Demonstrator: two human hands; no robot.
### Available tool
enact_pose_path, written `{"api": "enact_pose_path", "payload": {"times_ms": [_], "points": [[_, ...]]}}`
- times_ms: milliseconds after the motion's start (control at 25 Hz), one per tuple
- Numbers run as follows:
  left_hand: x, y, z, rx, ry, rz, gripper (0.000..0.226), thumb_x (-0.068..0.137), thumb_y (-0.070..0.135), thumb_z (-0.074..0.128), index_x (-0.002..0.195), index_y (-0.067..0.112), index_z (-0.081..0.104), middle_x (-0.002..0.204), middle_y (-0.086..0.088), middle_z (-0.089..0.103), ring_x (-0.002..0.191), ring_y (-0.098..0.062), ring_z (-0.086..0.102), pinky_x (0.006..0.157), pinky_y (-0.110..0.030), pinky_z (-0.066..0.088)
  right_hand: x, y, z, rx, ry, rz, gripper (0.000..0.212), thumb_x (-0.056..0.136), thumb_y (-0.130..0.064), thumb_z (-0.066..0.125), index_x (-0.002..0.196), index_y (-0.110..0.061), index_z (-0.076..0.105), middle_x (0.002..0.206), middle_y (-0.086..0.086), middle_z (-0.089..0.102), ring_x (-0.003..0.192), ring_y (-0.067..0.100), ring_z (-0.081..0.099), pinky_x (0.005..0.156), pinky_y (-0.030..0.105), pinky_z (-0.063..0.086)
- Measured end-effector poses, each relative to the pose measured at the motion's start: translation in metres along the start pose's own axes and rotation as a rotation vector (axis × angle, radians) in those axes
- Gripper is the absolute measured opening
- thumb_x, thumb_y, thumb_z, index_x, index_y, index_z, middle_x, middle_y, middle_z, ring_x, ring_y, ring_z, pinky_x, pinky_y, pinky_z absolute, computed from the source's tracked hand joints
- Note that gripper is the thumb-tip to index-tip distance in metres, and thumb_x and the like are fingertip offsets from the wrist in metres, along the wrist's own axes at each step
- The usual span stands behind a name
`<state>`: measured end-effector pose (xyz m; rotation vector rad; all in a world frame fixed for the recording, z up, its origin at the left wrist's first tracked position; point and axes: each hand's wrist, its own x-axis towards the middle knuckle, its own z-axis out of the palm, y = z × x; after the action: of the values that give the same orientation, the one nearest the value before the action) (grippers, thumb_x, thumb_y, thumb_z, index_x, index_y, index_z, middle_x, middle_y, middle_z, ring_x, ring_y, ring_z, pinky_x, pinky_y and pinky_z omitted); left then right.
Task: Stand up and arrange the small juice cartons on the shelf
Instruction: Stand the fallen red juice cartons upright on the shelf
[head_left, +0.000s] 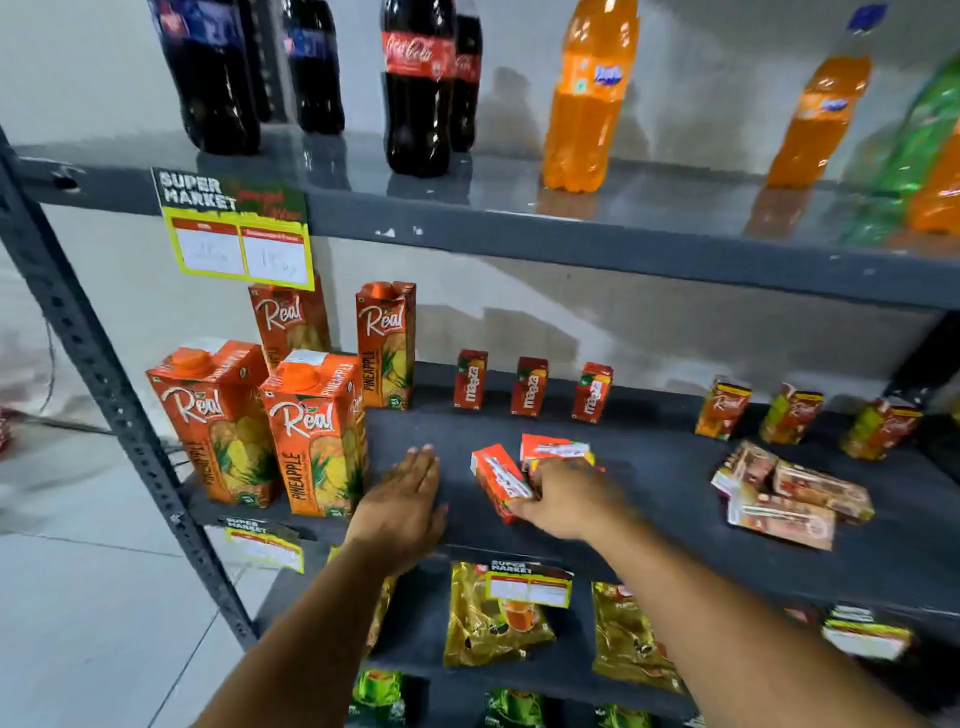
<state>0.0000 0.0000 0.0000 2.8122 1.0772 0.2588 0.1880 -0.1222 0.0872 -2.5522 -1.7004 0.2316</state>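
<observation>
On the dark middle shelf (649, 467), three small red juice cartons (529, 387) stand upright in a row at the back. Two more red cartons lie flat near the front: one (497, 480) under the fingers of my right hand (569, 501), the other (553, 448) just behind that hand. My left hand (408, 501) rests flat and open on the shelf, left of the lying cartons. At the back right, three small orange-green cartons (789, 413) stand upright. Several brownish small cartons (784, 496) lie in a pile at the front right.
Tall orange pineapple juice cartons (306, 431) stand at the shelf's left end, close to my left hand. Soda bottles (415, 83) line the shelf above. Gold packets (493, 618) lie on the shelf below. A grey upright post (104, 374) frames the left side.
</observation>
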Motion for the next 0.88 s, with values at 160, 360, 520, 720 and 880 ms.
{"api": "enact_pose_path", "payload": {"times_ms": [160,360,520,720,880], "points": [[0.009,-0.006,0.024,0.022,0.007,-0.048,0.073,0.093,0.052,0.020,0.150,0.006,0.018,0.160,-0.013,0.017,0.147,-0.029,0.013,0.117,-0.042,0.008,0.010,-0.011,0.045,0.006,0.089,0.169,0.065,0.067,-0.073,0.060,0.105,-0.020,0.063,0.101,0.003,0.070,0.091,0.026,0.066,0.062,0.031,0.045],[0.010,-0.010,0.031,0.049,0.007,-0.055,0.075,0.091,0.053,0.021,0.151,0.009,0.015,0.161,-0.009,0.013,0.148,-0.025,0.008,0.117,-0.040,0.004,0.028,-0.016,0.027,-0.005,0.103,0.184,0.053,0.061,-0.059,0.068,0.099,-0.021,0.064,0.097,0.000,0.067,0.085,0.025,0.065,0.058,0.030,0.045],[0.007,-0.005,0.025,0.059,0.016,-0.049,0.072,0.092,0.051,0.025,0.150,0.008,0.018,0.160,-0.011,0.016,0.147,-0.027,0.012,0.117,-0.040,0.007,0.055,-0.022,-0.021,-0.177,0.157,-0.177,0.034,0.072,-0.020,0.072,0.102,-0.016,0.057,0.106,0.007,0.055,0.087,0.034,0.061,0.058,0.035,0.037],[0.003,-0.004,0.021,0.070,0.016,-0.088,0.076,0.093,0.052,0.025,0.149,0.003,0.016,0.160,-0.015,0.013,0.148,-0.029,0.009,0.117,-0.040,0.004,0.075,-0.043,-0.039,-0.490,0.106,-0.814,0.026,0.095,-0.022,0.038,0.110,-0.011,0.056,0.112,0.014,0.056,0.092,0.035,0.057,0.058,0.038,0.039],[0.005,-0.004,0.022,0.085,-0.015,-0.106,0.077,0.093,0.054,0.019,0.151,0.005,0.007,0.162,-0.012,0.003,0.148,-0.024,0.000,0.115,-0.035,-0.006,0.077,-0.049,-0.051,-0.787,0.080,-0.991,0.024,0.088,-0.012,0.063,0.112,-0.013,0.057,0.114,0.010,0.055,0.088,0.028,0.057,0.049,0.033,0.037]]}}
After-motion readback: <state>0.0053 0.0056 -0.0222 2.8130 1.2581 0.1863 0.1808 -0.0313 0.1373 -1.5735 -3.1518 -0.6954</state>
